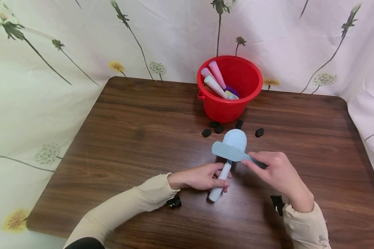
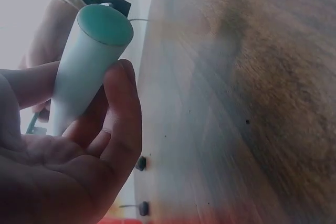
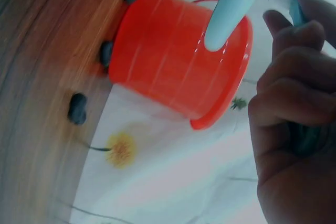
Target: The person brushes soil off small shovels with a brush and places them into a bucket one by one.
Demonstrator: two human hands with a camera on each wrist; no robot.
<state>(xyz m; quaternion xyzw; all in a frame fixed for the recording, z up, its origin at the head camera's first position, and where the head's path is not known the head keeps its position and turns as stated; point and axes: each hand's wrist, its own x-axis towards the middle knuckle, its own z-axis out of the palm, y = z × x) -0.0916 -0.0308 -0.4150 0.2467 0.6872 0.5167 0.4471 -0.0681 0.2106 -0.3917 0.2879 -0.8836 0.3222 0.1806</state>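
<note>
In the head view my left hand (image 1: pixel 202 178) grips the pale handle (image 1: pixel 219 183) of a toy shovel with a rounded light blue blade (image 1: pixel 238 136). The handle's green end (image 2: pixel 107 24) shows in the left wrist view, fingers around it. My right hand (image 1: pixel 278 169) holds a light blue flat-bladed spatula (image 1: pixel 225 150), thumb and forefinger at its neck. The spatula lies across the lower part of the shovel blade in the head view; I cannot tell whether they touch. The shovel blade (image 3: pixel 233 17) overlaps the bucket in the right wrist view.
A red bucket (image 1: pixel 225 110) at the table's back holds pink (image 1: pixel 217 74) and pale handles (image 1: pixel 215 86) and a purple piece. Several black stones (image 1: pixel 206 132) lie before it on the brown wooden table (image 1: pixel 127 138). A flower-patterned cloth (image 1: pixel 180 38) hangs behind.
</note>
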